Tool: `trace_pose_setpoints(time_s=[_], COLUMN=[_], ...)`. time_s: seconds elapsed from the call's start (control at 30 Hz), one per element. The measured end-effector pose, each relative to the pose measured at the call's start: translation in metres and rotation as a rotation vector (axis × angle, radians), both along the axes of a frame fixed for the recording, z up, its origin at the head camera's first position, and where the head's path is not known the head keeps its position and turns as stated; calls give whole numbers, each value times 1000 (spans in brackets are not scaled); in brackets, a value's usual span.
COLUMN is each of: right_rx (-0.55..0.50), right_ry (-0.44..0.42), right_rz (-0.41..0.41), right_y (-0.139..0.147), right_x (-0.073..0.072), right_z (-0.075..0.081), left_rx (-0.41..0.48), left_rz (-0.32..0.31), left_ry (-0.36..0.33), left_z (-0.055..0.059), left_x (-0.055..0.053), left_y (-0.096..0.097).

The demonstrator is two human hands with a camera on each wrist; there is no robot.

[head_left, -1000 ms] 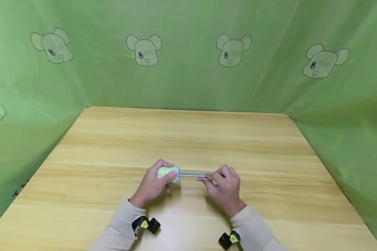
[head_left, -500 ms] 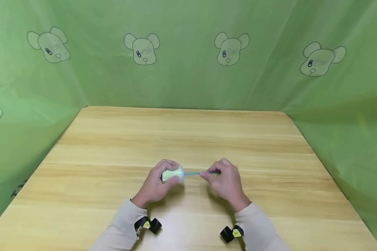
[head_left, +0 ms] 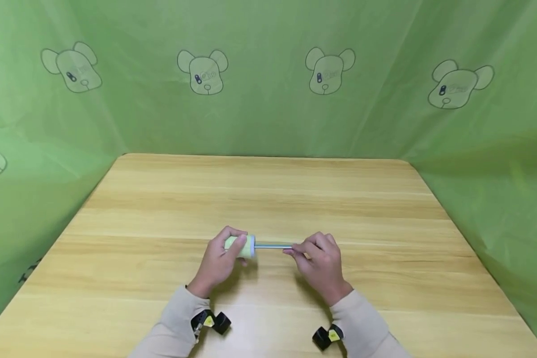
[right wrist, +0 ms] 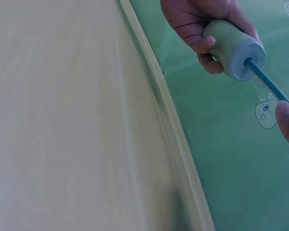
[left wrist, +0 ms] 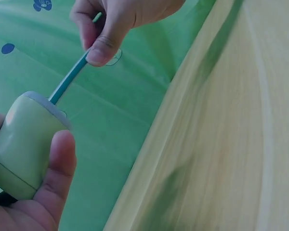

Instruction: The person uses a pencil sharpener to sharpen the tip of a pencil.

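My left hand grips a small light green pencil sharpener with a pale bluish end, held sideways above the table. A teal pencil sticks into the round hole in that end, as the right wrist view shows; its inner tip is hidden. My right hand pinches the pencil between thumb and fingers towards its other end, which the fingers cover in the head view. In the left wrist view, the left thumb lies along the sharpener's side.
Beneath the hands is a wood-grain table. A green curtain printed with bear heads hangs behind it and along both sides. Each wrist carries a black camera mount close above the tabletop.
The sharpener shifted a little right, then back left. My right fingers rolled on the pencil: half a second ago its outer end showed past them, and now it is covered.
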State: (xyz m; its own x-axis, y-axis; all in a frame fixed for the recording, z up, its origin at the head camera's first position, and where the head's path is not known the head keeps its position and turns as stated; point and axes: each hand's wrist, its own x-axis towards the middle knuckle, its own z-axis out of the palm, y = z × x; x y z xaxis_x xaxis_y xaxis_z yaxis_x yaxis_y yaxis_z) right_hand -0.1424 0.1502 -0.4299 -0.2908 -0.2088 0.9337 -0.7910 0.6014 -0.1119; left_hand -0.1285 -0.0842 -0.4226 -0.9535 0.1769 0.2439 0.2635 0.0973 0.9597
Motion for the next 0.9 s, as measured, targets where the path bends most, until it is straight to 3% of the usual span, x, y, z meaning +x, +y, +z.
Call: trace_pose_setpoints(time_s=[0.1,0.17,0.2,0.27,0.37,0.4,0.43,0.5,0.63,0.7,0.77,0.9], right_rx=[-4,6,8,-9,-58,-68,-66,-39,40,35,19,1], right_ry=[-60,-210,-355,-746,-1289,-1395,-1438,-1357,-881,-661,-504,-301], right_rz=[43,72,106,190,216,203,184,130,-100,-155,-141,4], right_y=[0,2,3,5,10,11,12,12,6,4,3,7], right_x=[1,4,6,10,13,14,14,15,16,15,12,5], right_z=[-1,1,4,11,23,26,27,26,18,13,9,3], left_rx=[-13,-59,-85,-134,-174,-169,-163,-148,-118,-98,-77,-18], left_rz=[-20,-22,-28,-52,-105,-124,-132,-117,-22,25,64,96], left_ry=[5,67,113,222,368,398,417,429,393,350,299,183], left_z=[0,-1,-2,-4,-6,-7,-8,-10,-11,-11,-10,-8], left_x=[1,1,1,0,-1,-1,-1,-1,0,0,0,-2], left_y=[-2,-4,-5,-6,-5,-5,-4,-2,2,4,4,3])
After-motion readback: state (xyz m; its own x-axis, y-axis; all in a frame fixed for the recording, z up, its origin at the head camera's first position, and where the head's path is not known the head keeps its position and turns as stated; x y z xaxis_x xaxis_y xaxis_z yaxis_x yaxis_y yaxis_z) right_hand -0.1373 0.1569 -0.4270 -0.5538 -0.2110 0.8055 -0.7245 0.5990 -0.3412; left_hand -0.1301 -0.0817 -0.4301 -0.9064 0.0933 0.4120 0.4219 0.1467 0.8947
